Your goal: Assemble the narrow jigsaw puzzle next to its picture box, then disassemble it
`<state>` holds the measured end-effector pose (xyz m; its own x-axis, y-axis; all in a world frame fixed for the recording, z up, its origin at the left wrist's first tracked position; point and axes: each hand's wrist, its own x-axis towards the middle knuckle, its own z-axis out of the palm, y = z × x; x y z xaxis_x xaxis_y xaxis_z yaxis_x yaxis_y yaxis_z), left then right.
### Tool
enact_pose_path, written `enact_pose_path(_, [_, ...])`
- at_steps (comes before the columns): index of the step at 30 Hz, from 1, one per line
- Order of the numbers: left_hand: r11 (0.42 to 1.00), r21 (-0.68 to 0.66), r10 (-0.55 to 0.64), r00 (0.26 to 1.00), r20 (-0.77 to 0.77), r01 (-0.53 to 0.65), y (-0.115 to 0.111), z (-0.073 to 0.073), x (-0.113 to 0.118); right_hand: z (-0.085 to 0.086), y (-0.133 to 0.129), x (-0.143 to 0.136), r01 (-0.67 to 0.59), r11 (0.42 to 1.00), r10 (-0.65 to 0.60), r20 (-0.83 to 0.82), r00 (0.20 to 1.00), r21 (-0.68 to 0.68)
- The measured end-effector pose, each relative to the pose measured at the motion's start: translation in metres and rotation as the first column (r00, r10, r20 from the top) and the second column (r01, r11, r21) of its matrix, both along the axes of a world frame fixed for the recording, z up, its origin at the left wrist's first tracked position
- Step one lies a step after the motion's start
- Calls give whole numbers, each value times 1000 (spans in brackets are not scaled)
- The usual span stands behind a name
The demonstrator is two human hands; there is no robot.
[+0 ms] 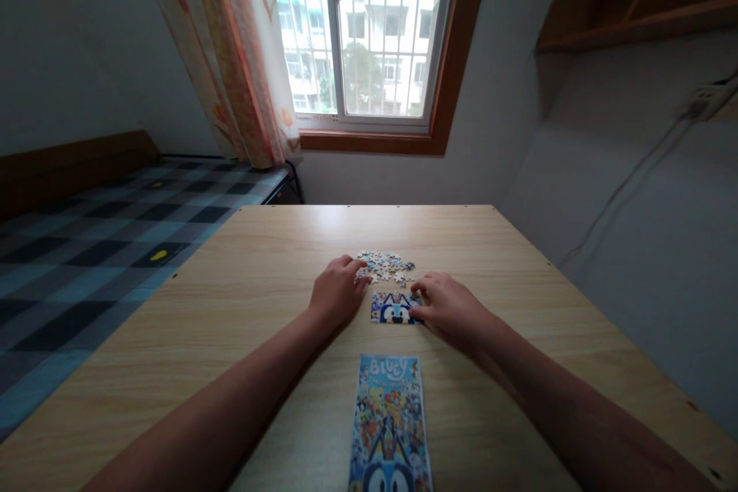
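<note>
A partly joined jigsaw puzzle (395,308), showing a blue cartoon dog's face, lies flat on the wooden table. Behind it spreads a heap of loose puzzle pieces (383,265). My left hand (341,288) rests at the heap's left edge, its thumb and index finger apart; no piece is visible between them. My right hand (447,304) curls over the right end of the joined puzzle, with the thumb on its surface and the index finger by its upper corner. That hand covers the puzzle's right edge. Nearer to me lies a Bluey picture sheet (390,423), face up.
The wooden table (277,246) reaches toward a window (374,31) with a patterned curtain (231,46) on its left. A bed with a checked cover (115,223) stands along the table's left side. On the right wall hang a shelf (639,27) and a cable (623,181).
</note>
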<state>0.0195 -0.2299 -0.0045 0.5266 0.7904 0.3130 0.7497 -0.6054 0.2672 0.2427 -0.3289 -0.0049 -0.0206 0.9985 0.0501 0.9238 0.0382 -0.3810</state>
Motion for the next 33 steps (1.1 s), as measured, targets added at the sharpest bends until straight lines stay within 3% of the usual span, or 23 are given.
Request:
enact_pose_path(4, [986, 38, -162, 983, -87, 165, -23, 2, 5, 0, 1, 1, -3, 1000, 3, 7, 1000, -19])
enact_pose_path(10, [975, -26, -223, 951, -213, 223, -34, 3, 15, -5, 7, 5, -13, 999, 7, -136, 991, -42])
enact_pose_path(16, [970, -75, -243, 953, -180, 233, -31, 6, 13, -9, 10, 5, -37, 998, 27, -233, 972, -41])
enact_pose_path(23, [967, -138, -227, 969, -101, 212, -25, 1, 13, -14, 12, -4, -55, 998, 64, -300, 952, 40])
enact_pose_path(28, [947, -247, -209, 978, 16, 207, -20, -1, 13, -11, 13, -8, -106, 991, 120, -214, 969, 79])
enact_pose_path(33, [930, -264, -237, 967, 98, 254, -14, -1, 11, -10, 12, -6, -164, 982, 179, -186, 966, 91])
